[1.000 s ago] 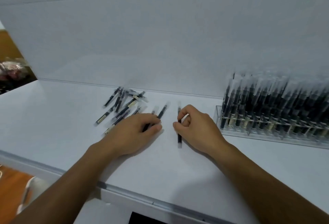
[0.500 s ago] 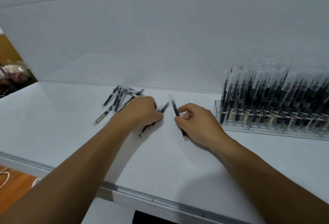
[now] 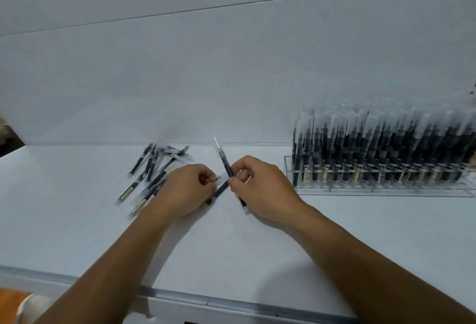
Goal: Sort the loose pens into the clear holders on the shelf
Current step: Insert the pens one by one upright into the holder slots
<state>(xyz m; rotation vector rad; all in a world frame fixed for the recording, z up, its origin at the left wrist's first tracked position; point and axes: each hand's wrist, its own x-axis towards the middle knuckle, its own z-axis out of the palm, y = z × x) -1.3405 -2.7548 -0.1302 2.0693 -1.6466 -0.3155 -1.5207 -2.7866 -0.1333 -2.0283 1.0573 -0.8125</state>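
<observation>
A heap of loose black pens (image 3: 154,169) with clear caps lies on the white shelf (image 3: 77,220), left of centre. My left hand (image 3: 185,192) lies over the heap's right edge, fingers curled round a black pen (image 3: 221,190) that sticks out toward the right. My right hand (image 3: 260,189) pinches another black pen (image 3: 223,159) between thumb and fingers, its clear cap tilted up and away. At the right stands a clear holder (image 3: 381,189) packed with several upright black pens.
The shelf's grey front edge (image 3: 206,300) runs across the bottom. A white back wall (image 3: 231,79) rises behind the pens and the holder. Orange floor (image 3: 10,295) shows at the lower left.
My right hand has lifted its pen off the shelf and tilted it up. My left hand has closed on a pen at the heap's right edge. The camera has moved closer.
</observation>
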